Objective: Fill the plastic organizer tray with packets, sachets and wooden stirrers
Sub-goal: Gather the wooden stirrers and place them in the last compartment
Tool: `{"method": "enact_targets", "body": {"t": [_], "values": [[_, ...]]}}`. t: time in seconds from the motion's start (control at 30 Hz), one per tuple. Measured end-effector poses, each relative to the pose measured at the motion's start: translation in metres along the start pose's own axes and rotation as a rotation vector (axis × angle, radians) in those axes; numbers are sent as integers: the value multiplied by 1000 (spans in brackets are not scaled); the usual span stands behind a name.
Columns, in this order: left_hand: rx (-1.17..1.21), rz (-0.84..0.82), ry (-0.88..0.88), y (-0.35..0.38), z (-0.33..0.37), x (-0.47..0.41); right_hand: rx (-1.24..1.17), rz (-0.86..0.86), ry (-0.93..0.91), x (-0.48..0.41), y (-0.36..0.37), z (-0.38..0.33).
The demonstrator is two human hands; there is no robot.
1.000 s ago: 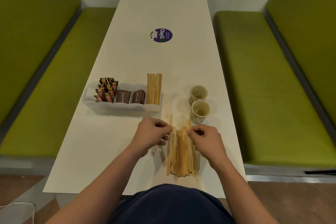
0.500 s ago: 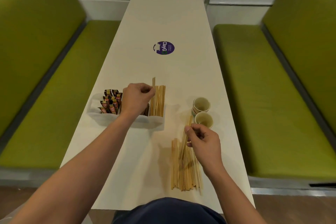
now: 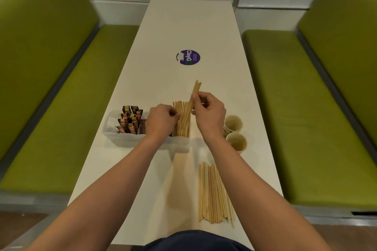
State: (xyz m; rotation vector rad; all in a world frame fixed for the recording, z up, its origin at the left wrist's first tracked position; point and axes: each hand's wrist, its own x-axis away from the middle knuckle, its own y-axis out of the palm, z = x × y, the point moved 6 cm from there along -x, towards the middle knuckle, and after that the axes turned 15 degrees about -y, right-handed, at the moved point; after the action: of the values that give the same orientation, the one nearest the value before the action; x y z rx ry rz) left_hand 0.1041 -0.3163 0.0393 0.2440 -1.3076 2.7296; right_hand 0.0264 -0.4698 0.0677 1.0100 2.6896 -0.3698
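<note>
Pinching a few light, stiff, snappable wooden stirrers (image 3: 195,92) near mid-length, the right hand (image 3: 208,113) tilts them over the plastic organizer tray (image 3: 130,140) on the table (image 3: 189,26), while the left hand (image 3: 161,121), fingers curled, steadies stirrers already inside.

We read one clear word, "ClayG", in white letters on the round purple sticker (image 3: 188,57) stuck to the white table (image 3: 204,26); a green mark follows it, perhaps an "O", and the letters run sideways from where we sit. Smaller lines of white print beside the word are too fine for us to read. The dark sachets (image 3: 130,119) in the plastic organizer tray (image 3: 114,138) carry orange labels, but we cannot make out their print.
</note>
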Motion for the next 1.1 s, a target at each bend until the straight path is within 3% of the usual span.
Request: {"method": "enact_targets", "body": {"t": [0.33, 0.77, 0.97, 1.1], "values": [[-69, -5, 87, -2, 1, 2, 403, -222, 13, 22, 16, 38], [16, 78, 146, -16, 3, 42, 415, -263, 36, 35, -7, 26], [34, -149, 86, 12, -15, 99, 325, -339, 94, 90, -60, 16], [-72, -284, -6, 47, -33, 134, 586, -443, 131, 127, -105, 37]]}}
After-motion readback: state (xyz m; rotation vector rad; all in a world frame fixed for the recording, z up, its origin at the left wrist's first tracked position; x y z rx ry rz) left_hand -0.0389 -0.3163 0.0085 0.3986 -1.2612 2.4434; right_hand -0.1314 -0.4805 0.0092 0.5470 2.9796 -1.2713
